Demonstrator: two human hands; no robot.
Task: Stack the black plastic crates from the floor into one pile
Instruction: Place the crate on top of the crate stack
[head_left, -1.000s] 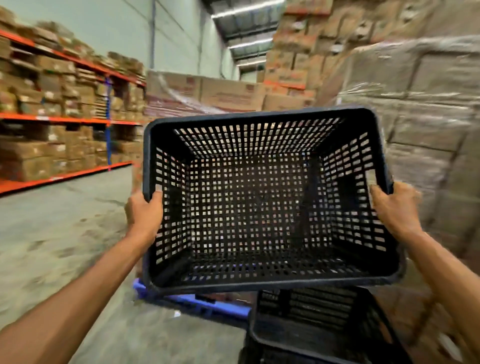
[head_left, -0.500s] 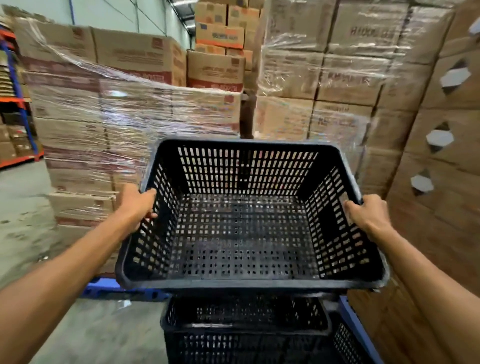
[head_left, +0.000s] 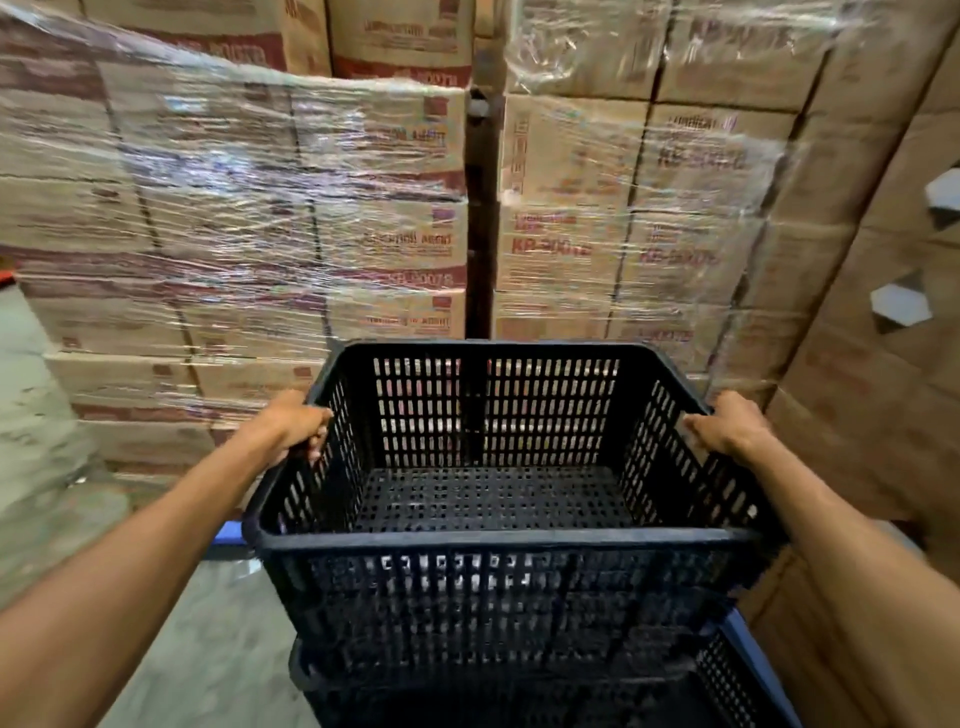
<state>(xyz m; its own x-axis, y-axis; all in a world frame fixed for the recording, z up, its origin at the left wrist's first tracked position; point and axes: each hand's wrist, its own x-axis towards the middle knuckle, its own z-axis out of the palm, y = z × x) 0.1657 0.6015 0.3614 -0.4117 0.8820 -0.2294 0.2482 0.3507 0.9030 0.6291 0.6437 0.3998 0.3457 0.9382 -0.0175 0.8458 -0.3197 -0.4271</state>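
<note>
I hold a black perforated plastic crate (head_left: 498, 587) level in front of me, its open top facing up. My left hand (head_left: 293, 423) grips the left rim, fingers curled over the edge. My right hand (head_left: 727, 423) grips the right rim the same way. Directly below it sits another black crate (head_left: 519, 696), only its upper rim and part of a side showing; the held crate's base sits at or just inside that rim. Whether more crates lie under it is hidden.
Shrink-wrapped stacks of cardboard boxes (head_left: 270, 234) rise close ahead, and more boxes (head_left: 872, 364) wall in the right side. A blue pallet edge (head_left: 758, 670) runs beside the lower crate at right. Grey concrete floor (head_left: 47, 467) lies to the left.
The view swung from the racking aisle to the wrapped boxes. The crate in my hands levelled out and came down onto the crate below.
</note>
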